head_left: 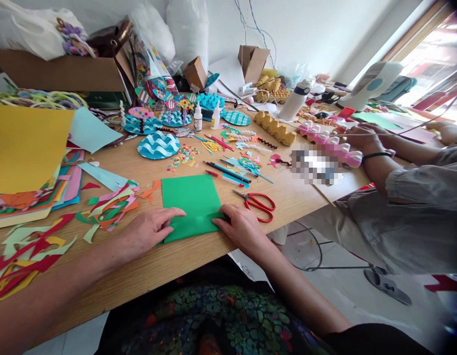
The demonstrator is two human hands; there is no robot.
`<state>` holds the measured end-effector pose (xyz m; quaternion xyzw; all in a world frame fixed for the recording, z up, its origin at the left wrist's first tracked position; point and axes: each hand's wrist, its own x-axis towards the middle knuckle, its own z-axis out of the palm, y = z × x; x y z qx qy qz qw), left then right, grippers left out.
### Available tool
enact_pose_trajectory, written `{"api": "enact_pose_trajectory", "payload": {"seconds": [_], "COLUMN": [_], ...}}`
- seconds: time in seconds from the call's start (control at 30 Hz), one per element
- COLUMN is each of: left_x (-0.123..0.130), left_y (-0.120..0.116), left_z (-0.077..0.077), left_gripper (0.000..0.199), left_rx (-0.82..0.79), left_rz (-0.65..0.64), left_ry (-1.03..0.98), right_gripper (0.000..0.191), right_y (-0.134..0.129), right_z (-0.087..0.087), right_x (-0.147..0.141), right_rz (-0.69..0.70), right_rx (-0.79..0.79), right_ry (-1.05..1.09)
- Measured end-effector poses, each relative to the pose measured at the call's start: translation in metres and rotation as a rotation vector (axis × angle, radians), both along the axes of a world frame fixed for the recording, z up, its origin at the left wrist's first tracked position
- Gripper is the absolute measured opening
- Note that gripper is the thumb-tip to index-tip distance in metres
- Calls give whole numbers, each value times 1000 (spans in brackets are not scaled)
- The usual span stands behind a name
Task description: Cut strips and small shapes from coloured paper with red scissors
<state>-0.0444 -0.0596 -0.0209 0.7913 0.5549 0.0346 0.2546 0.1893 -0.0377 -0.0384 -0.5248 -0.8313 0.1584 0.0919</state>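
A green sheet of paper [191, 197] lies near the table's front edge, its lower part folded over. My left hand [152, 228] rests at the sheet's left side, index finger stretched across it and thumb apart. At the right edge, my right hand [243, 229] has thumb and fingers closed on the paper by the fold. Red-handled scissors [261, 203] lie just right of that hand. Beyond the sheet are dark pencils [226, 172] and a red pen [223, 178].
Coloured paper strips [32, 251] and a yellow sheet [28, 148] cover the left. Blue wavy discs [158, 144], glue bottles [198, 118] and egg-carton strips [275, 128] stand farther back. At the right, another person's arms [376, 148] reach over a pink egg-carton strip [330, 143].
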Motion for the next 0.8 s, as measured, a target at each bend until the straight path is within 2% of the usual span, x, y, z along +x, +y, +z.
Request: {"api": "enact_pose_trajectory", "payload": {"seconds": [0.07, 0.2, 0.43, 0.53, 0.7, 0.8], "left_x": [-2, -8, -12, -12, -13, -13], "left_y": [0, 2, 5, 7, 11, 11], "left_z": [-1, -6, -10, -12, -14, -12], "left_gripper": [40, 41, 41, 42, 41, 40], "left_rx": [21, 66, 104, 113, 117, 96], "left_rz": [-89, -219, -275, -289, -323, -333], "left_ry": [18, 104, 140, 123, 93, 91], "right_gripper": [17, 29, 21, 13, 25, 30], "right_y": [-1, -4, -2, -3, -15, -21], "right_z": [0, 0, -1, 1, 3, -3], "right_x": [-1, -3, 6, 7, -8, -14], "right_rz": [-36, -80, 7, 175, 556, 628], "right_rx": [1, 1, 113, 245, 336, 330], "right_ry": [9, 31, 28, 102, 204, 176]}}
